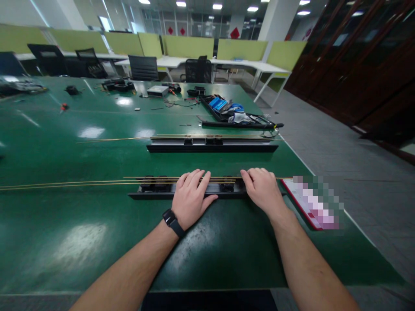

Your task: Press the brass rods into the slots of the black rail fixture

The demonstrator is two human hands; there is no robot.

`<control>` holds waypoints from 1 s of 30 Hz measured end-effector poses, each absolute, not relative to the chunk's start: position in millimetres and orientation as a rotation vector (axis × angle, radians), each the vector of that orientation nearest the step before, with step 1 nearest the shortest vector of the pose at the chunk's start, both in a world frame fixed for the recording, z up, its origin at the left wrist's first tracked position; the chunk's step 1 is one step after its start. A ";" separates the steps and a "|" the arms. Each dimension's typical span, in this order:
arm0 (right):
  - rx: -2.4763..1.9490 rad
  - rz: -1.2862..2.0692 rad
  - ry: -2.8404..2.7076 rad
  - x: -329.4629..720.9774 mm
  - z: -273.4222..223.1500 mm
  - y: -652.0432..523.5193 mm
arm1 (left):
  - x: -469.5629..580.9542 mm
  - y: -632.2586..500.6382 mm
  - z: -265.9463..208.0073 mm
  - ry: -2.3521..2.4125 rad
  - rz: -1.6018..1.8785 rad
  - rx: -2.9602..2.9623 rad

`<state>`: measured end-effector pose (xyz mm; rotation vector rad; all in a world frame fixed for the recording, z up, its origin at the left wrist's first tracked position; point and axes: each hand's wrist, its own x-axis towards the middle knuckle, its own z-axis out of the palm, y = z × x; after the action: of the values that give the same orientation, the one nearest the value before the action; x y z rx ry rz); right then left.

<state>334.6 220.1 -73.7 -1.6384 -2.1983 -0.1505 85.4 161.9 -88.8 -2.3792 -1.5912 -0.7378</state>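
Observation:
A long black rail (207,190) lies on the green table in front of me, with black blocks (227,185) set in its channel. Several thin brass rods (97,182) run lengthwise along it and stick out far past its left end. My left hand (192,196) rests across the middle of the rail and the rods, fingers stretched and thumb apart. Over the right end, my right hand (263,190) has its fingers curled and closed where a brass rod passes beneath; its fingertips are partly hidden. A second black rail (212,148), also with rods over it, lies farther back.
A red-edged flat item (304,205), partly pixelated, lies right of the near rail. Behind the second rail, a black tray (212,110) holds blue packets and gloves. Tools, wires and a grey box (158,90) are scattered at the back. The table's right edge (324,185) is close.

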 end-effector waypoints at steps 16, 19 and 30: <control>-1.704 -0.184 -2.171 339.2 -73.9 219.9 | 86.2 161.3 -87.3 -1.597 -0.730 -2.384; -1.655 -0.189 -2.192 329.1 -77.4 218.2 | 86.3 161.4 -87.2 -1.595 -0.726 -2.384; -1.727 -0.238 -2.161 337.0 -77.1 220.7 | 85.6 162.0 -89.1 -1.592 -0.711 -2.379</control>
<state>337.0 220.7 -77.1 -1.7269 -2.1613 -0.2376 85.6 162.0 -89.1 -2.3795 -1.5924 -0.7106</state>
